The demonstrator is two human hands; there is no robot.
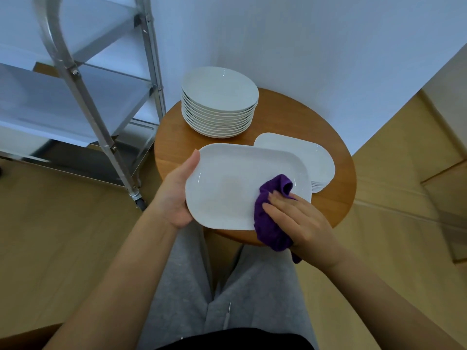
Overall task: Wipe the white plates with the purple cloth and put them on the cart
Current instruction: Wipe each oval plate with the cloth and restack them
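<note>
Left hand (177, 195) grips the rectangular plate (235, 188) by its left edge, lifted over the near table (174, 137) so the face is open for wiping. Right hand (300, 223) clutches the purple cloth (267, 215), pressing its right side. Plate stacks wait far; cart (83, 97) left, shelves look bare.

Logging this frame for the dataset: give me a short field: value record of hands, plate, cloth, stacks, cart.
left hand: grips the left edge of the rectangular plate
right hand: presses the purple cloth on the plate's right end
round plate stack: on the wooden table, far side
rectangular plate stack: on the table, right, behind the held plate
cart: left of table, no plates seen on its shelves
</note>
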